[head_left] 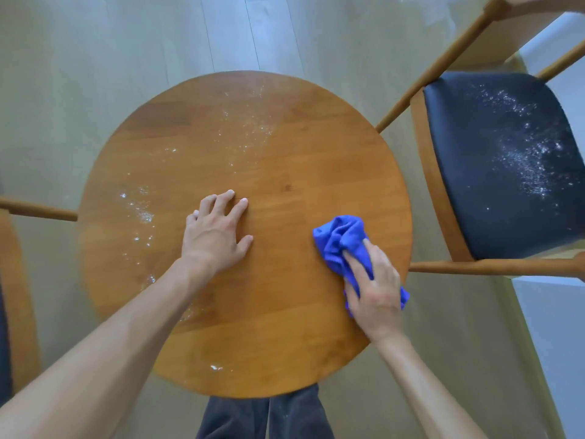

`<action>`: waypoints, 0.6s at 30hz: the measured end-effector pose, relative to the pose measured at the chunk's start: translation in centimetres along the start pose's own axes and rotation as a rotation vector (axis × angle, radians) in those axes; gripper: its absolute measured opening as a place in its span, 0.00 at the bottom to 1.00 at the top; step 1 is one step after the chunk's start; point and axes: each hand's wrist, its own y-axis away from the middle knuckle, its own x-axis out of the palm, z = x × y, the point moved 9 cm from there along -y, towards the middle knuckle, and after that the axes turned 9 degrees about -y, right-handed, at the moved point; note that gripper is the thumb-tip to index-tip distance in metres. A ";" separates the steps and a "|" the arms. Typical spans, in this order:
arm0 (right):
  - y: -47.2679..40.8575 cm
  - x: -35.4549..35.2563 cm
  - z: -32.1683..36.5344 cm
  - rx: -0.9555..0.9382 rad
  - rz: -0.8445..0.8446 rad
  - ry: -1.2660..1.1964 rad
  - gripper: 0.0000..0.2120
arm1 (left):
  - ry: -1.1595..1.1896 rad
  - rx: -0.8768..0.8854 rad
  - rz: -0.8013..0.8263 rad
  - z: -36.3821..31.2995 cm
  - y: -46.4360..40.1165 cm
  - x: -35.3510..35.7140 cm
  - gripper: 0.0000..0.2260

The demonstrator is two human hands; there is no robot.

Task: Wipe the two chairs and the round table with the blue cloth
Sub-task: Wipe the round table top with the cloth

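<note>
The round wooden table (285,147) fills the middle of the view, with white powder scattered over its left half and far part. My left hand (218,232) rests flat on the tabletop near its centre, fingers spread. My right hand (376,286) presses the crumpled blue cloth (340,239) onto the table's right side, fingers curled over it. A wooden chair with a dark seat (493,172) stands to the right; white powder speckles its seat. A second chair (15,280) shows only partly at the left edge.
Pale wood-plank floor (126,58) surrounds the table. A white block or wall (554,343) stands at the lower right behind the chair. My dark trouser legs (262,416) show below the table's near edge.
</note>
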 end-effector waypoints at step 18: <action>3.8 4.2 9.1 -0.413 0.200 -0.126 0.13 | -0.012 0.040 -0.019 0.5 0.5 0.6 0.31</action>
